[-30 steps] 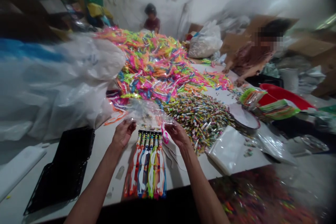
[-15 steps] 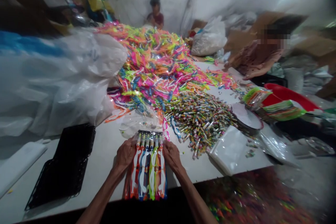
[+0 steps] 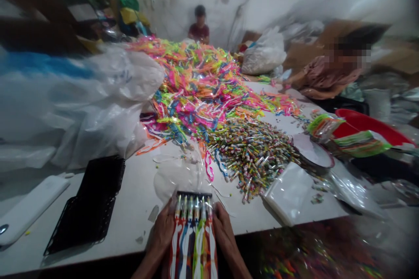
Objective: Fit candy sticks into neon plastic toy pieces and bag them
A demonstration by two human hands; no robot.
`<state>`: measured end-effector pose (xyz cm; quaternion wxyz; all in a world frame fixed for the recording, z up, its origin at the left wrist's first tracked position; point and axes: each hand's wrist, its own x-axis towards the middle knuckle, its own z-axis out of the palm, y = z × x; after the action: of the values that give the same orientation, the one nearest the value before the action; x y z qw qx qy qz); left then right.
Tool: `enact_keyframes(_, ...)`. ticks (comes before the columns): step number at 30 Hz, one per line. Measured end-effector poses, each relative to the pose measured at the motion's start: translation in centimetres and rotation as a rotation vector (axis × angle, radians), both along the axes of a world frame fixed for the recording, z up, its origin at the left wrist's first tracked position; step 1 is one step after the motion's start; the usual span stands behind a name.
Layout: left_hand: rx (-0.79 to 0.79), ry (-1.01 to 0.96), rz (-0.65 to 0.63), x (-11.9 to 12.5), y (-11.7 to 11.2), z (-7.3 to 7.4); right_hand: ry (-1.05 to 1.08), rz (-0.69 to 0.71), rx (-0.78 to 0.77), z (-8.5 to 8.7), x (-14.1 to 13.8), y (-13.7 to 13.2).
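A row of several coloured toothbrushes lies at the table's front edge, heads pointing away from me. My left hand presses against the left side of the row, fingers closed along it. My right hand presses against the right side in the same way. A clear plastic bag lies on the table just beyond the brush heads. Further back spreads a heap of small wrapped tubes, and behind it a big pile of bright toothbrushes.
A black tray lies to the left, with large white plastic sacks behind it. A stack of clear bags and a red basin are to the right. One person sits at the far end, another leans in at the right.
Both hands have come down from the clear bag, which now lies on the table, and closed on either side of the toothbrush row, which has slid toward me.
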<state>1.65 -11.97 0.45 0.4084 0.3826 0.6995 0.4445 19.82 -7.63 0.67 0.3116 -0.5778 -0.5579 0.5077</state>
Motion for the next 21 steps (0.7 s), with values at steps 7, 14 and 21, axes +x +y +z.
enact_keyframes(7, -0.003, -0.039, -0.227, 0.8, -3.1, 1.1, 0.014, 0.084, -0.083, 1.2, 3.4, -4.3)
enact_keyframes(14, 0.015, 0.527, -0.421, -1.1, -5.9, 1.7, -0.192, 0.063, 0.026, 2.2, 4.7, -7.1)
enact_keyframes(21, 0.299, 0.711, -0.600, -1.6, -10.0, -0.3, -0.191, 0.129, 0.031, 2.2, 8.7, -12.7)
